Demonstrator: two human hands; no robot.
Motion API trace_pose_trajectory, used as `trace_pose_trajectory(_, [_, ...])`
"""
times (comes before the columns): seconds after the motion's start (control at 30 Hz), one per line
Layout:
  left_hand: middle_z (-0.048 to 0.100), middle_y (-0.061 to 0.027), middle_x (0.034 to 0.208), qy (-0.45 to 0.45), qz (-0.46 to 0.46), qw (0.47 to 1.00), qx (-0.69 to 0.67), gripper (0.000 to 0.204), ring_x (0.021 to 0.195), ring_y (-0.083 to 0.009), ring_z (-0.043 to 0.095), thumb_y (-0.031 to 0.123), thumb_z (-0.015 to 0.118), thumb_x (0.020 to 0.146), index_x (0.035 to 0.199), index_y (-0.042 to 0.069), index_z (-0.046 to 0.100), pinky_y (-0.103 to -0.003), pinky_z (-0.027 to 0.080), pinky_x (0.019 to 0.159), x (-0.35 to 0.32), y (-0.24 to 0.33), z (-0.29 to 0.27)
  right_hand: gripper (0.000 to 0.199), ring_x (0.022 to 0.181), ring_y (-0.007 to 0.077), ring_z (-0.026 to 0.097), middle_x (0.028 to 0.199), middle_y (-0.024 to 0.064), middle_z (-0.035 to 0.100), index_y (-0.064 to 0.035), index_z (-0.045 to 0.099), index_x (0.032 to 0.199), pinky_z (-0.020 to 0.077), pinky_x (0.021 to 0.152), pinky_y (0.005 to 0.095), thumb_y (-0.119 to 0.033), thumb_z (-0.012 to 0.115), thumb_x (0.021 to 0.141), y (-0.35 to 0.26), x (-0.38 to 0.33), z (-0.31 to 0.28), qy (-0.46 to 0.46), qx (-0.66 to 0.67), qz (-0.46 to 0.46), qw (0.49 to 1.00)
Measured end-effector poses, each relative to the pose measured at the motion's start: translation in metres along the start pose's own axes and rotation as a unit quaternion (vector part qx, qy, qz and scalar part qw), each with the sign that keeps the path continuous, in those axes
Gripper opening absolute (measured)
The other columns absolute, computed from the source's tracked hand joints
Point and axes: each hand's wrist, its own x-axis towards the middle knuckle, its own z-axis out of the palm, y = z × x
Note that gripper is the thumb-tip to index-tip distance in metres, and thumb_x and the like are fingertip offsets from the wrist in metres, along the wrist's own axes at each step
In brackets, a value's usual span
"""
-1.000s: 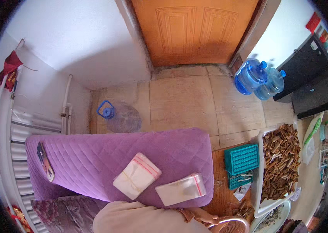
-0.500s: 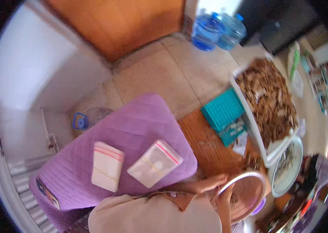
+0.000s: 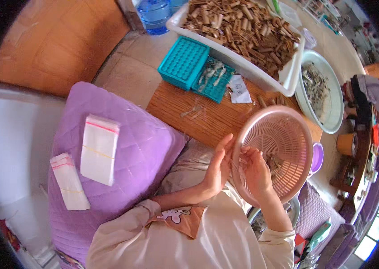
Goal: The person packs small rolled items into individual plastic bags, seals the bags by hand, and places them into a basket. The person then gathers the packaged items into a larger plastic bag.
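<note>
My left hand [image 3: 218,168] and my right hand [image 3: 254,172] are raised close together over my lap, at the near rim of a round pink slotted basket [image 3: 288,134]. A thin clear bag [image 3: 238,162] seems pinched between the fingers of both hands; it is faint and hard to make out. My left fingers are stretched straight up along the basket's rim. My right hand reaches into the basket, where a few small brown pieces [image 3: 275,162] lie at the bottom. The basket is tilted toward me, against the wooden table's [image 3: 207,121] edge.
A purple quilted cushion [image 3: 140,148] at my left carries two stacks of clear bags [image 3: 99,149] [image 3: 69,180]. On the table are two teal trays [image 3: 184,62], a long white tray of brown sticks [image 3: 243,27] and a white basin [image 3: 321,92]. A blue water bottle [image 3: 154,15] stands on the floor.
The view has swung from the door and floor down to the table. Both hands, out of sight before, are now together at the pink basket.
</note>
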Motion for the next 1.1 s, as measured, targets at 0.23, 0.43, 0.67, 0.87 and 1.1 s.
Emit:
trace_pose_trajectory(0.23, [0.032, -0.0106, 0.13, 0.028, 0.066, 0.997, 0.026, 0.06, 0.118, -0.0212, 0.034, 0.033, 0.046, 0.081, 0.13, 0.006, 0.026, -0.035, 0.027, 0.099, -0.017, -0.007, 0.007, 0.062, 0.107, 0.0246, 0.042, 0.116, 0.0149, 0.041, 0.0046, 0.037, 0.117, 0.0308, 0.091, 0.0327, -0.049, 0.027, 0.088, 0.0, -0.038, 0.024, -0.066, -0.301, -0.151, 0.939])
trace_pose_trajectory(0.43, [0.027, -0.0118, 0.132, 0.013, 0.01, 1.0, -0.016, 0.058, 0.12, -0.0181, 0.031, 0.028, 0.043, 0.086, 0.132, 0.004, 0.017, -0.035, 0.025, 0.098, -0.02, -0.005, 0.006, 0.068, 0.121, 0.041, 0.027, 0.127, 0.0295, 0.029, 0.0021, 0.031, 0.125, 0.0229, 0.096, 0.0496, -0.053, 0.026, 0.085, 0.004, -0.037, 0.047, -0.103, -0.542, -0.297, 0.779])
trace_pose_trajectory(0.67, [0.025, -0.0128, 0.133, 0.016, 0.012, 0.999, 0.047, 0.06, 0.121, -0.0194, 0.029, 0.026, 0.047, 0.084, 0.132, 0.005, 0.018, -0.036, 0.025, 0.099, -0.024, -0.008, 0.002, 0.07, 0.122, 0.0421, 0.025, 0.129, 0.0299, 0.026, -0.0014, 0.037, 0.124, 0.017, 0.097, 0.0532, -0.057, 0.025, 0.083, 0.007, -0.033, 0.036, -0.123, -0.553, -0.382, 0.73])
trace_pose_trajectory(0.87, [0.023, -0.0137, 0.134, 0.023, 0.04, 0.995, 0.084, 0.061, 0.122, -0.0206, 0.027, 0.024, 0.051, 0.083, 0.131, 0.005, 0.019, -0.037, 0.025, 0.099, -0.027, -0.007, 0.002, 0.066, 0.12, 0.0383, 0.03, 0.127, 0.0207, 0.034, -0.0078, 0.041, 0.121, 0.0182, 0.093, 0.0598, -0.058, 0.026, 0.082, -0.006, -0.043, 0.026, -0.133, -0.629, -0.354, 0.679])
trace_pose_trajectory(1.1, [0.012, -0.0225, 0.135, -0.189, 0.181, 0.602, 0.755, 0.074, 0.123, -0.0446, 0.016, 0.023, 0.069, 0.066, 0.127, 0.007, 0.03, -0.051, 0.019, 0.098, -0.023, 0.007, 0.01, 0.043, 0.105, 0.0296, 0.045, 0.108, 0.02, 0.045, 0.0006, 0.045, 0.1, 0.019, 0.097, 0.05, -0.039, 0.035, 0.087, -0.003, -0.044, 0.009, 0.077, -0.227, -0.556, 0.796])
